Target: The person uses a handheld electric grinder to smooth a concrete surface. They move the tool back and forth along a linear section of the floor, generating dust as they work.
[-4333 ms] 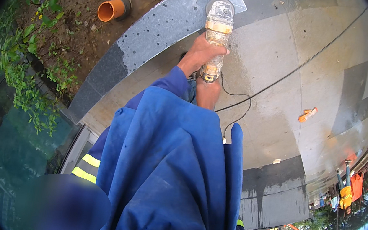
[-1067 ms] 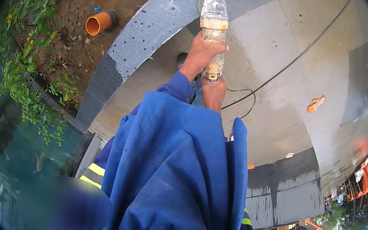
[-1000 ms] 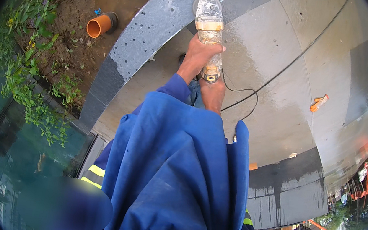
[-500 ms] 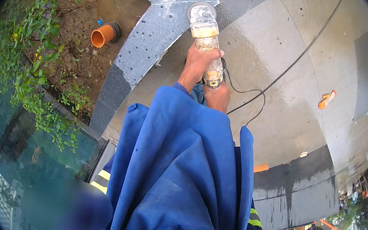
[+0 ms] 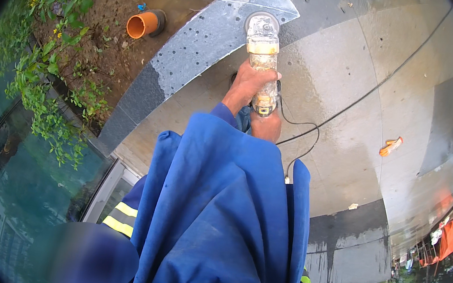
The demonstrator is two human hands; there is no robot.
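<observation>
An angle grinder [image 5: 263, 49], its yellow and white body crusted with pale dust, is in both my hands. My left hand [image 5: 247, 82] wraps round its middle, thumb laid across the body. Behind it, my right hand [image 5: 266, 127] closes on the rear end, its fingers mostly hidden. At the far end the round disc [image 5: 254, 19] lies over the edge of a grey stone coping [image 5: 193, 44], close to its pointed corner. Dark round spots dot the pale, dusty top of that stone. A thin black cord loops out to the right beside my right hand.
Left of the coping is a muddy bed with an orange pipe [image 5: 137, 27] and leafy plants [image 5: 44, 102]. A black cable [image 5: 365, 91] crosses the paved floor [image 5: 337, 70] on the right. An orange and white glove [image 5: 391, 146] lies there. Glass panels stand at lower left.
My view has turned, so the surroundings shift across it. Along the coping, the grinder's disc has slid a little away from the pointed corner. Both hands keep their grip.
</observation>
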